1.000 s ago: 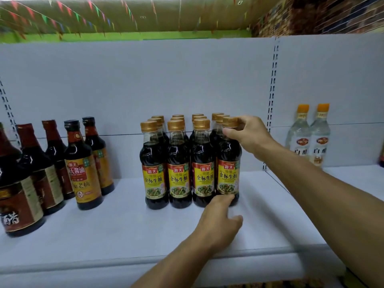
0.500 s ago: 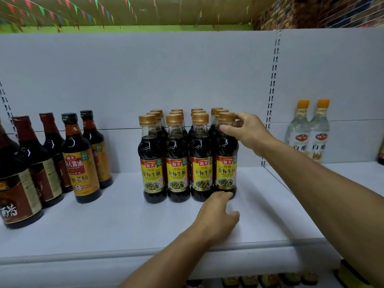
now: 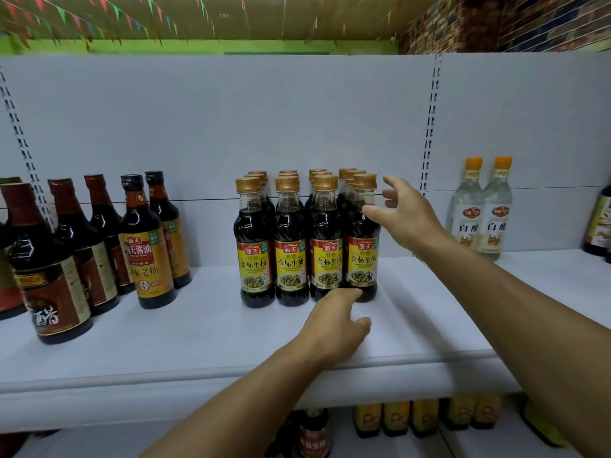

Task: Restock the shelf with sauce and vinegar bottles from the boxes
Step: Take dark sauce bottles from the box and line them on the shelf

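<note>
Block of gold-capped soy sauce bottles (image 3: 307, 239) stands upright mid-shelf, four across the front w/ more rows packed tight behind, yellow-and-red labels facing out. Front-right bottle (image 3: 363, 239) sits at the block's right corner. Right hand (image 3: 401, 214) is just beside its neck, fingers spread and relaxed, thumb tip at or nearly touching the glass below the cap; gripping nothing. Left hand (image 3: 337, 320) lies low on the white shelf (image 3: 205, 332) in front of the block, fingers loosely bent, fingertips up against the base of the front-right bottle; can't tell if it presses.

Left of the block, apart from it: two taller dark bottles w/ black caps and orange labels (image 3: 147, 246), then red-capped dark bottles (image 3: 49, 259) running out to the frame edge. Right, past the slotted upright: two clear white vinegar bottles (image 3: 482, 209) w/ orange caps, side by side and touching, near the back panel. Lower shelf shows yellow-labelled bottles (image 3: 426, 416), blurry.
</note>
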### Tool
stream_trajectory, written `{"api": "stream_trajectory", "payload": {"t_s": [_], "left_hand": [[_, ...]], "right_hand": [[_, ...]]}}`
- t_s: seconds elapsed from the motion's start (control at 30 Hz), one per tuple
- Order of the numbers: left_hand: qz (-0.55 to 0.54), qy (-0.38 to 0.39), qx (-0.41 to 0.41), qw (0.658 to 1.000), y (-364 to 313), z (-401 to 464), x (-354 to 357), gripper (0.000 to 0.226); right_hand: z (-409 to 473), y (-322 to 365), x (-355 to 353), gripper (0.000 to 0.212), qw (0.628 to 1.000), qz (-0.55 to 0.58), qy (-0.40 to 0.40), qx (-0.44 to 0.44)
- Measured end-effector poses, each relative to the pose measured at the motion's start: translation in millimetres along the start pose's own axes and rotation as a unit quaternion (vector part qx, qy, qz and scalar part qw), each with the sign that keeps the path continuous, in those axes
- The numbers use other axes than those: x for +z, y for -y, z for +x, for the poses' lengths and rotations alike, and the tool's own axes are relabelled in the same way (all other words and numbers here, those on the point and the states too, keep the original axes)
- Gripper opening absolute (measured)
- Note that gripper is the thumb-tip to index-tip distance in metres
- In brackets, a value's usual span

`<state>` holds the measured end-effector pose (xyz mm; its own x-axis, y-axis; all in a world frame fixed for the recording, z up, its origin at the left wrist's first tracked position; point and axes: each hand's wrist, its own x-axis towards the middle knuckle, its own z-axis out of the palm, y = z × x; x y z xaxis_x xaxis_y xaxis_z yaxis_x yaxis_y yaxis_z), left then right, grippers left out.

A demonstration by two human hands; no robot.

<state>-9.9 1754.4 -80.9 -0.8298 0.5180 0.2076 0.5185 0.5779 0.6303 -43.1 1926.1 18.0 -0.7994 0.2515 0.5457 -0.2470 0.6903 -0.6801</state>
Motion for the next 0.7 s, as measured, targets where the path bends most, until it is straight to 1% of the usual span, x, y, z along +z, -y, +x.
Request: {"api": "stream_trajectory", "payload": {"t_s": [0.1,0.27,0.5,0.7], "left_hand": [[0.003,-0.002,0.008,1.0,0,-9,-7,0.059],[0.011,-0.012,0.026,1.0,2,-27,-15,0.059],[0.013,-0.022,0.071,0.997,4,-67,-23,0.058],[0.031,-0.027,0.118,0.992,8,-108,-23,0.058]], "right_hand": [[-19,6,-1,0.075,0.999,-0.034,-0.001,-0.013],[-56,23,1,0.067,0.998,-0.053,0.002,-0.038],[-110,48,12,0.058,0.994,-0.09,0.016,-0.056],[-165,64,24,0.055,0.992,-0.105,0.029,-0.066]]}}
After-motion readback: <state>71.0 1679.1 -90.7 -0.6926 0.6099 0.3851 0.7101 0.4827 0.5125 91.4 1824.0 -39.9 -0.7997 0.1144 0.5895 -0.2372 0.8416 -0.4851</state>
